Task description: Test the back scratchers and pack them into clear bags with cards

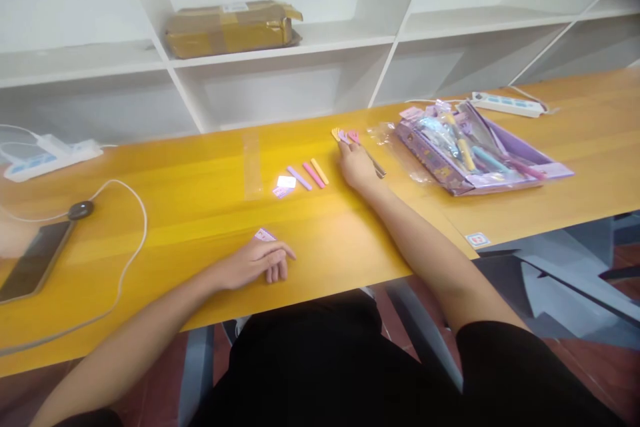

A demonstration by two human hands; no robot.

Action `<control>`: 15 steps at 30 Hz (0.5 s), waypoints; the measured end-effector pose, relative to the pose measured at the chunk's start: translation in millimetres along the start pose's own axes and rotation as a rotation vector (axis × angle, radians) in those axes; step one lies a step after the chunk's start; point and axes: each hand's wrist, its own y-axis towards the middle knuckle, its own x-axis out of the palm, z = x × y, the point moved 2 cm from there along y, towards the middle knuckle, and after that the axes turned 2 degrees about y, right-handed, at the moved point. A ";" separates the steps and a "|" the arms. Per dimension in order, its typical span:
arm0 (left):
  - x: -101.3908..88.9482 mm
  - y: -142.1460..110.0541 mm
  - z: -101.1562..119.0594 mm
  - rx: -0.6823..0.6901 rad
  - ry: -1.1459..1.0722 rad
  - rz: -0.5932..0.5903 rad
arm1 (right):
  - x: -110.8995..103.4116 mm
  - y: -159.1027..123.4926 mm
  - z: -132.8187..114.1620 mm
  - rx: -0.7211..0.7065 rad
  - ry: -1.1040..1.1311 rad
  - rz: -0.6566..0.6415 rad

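My left hand (257, 263) rests on the yellow table (200, 227) with its fingers curled, touching a small pink card (265, 235). My right hand (356, 163) reaches further out and is closed round several small pastel utensils (345, 135), whose orange, purple and pink ends stick out past the fingers. Three short sticks, purple (299, 178), pink (313, 175) and yellow (319, 171), lie side by side between my hands. A small white card (286, 181) lies just left of them.
A purple boxed set in clear plastic wrap (475, 150) lies to the right. A white power strip (507, 104) sits behind it, another (45, 153) at far left. A phone (35, 257) with cable lies left. A brown parcel (233, 27) sits on the shelf.
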 end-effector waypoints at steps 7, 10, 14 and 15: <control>-0.5 -0.7 5.5 -0.005 0.010 -0.002 | -0.4 -1.9 6.9 0.136 0.036 -0.064; -0.7 -1.1 6.2 -0.008 0.006 0.003 | -6.3 -10.0 -1.7 0.152 0.092 -0.104; -0.6 -1.1 6.4 -0.005 -0.005 0.000 | -13.0 -21.5 -22.6 0.107 0.198 -0.148; -0.5 -1.3 6.6 -0.005 -0.009 -0.001 | -13.1 -24.2 -27.3 0.096 0.219 -0.167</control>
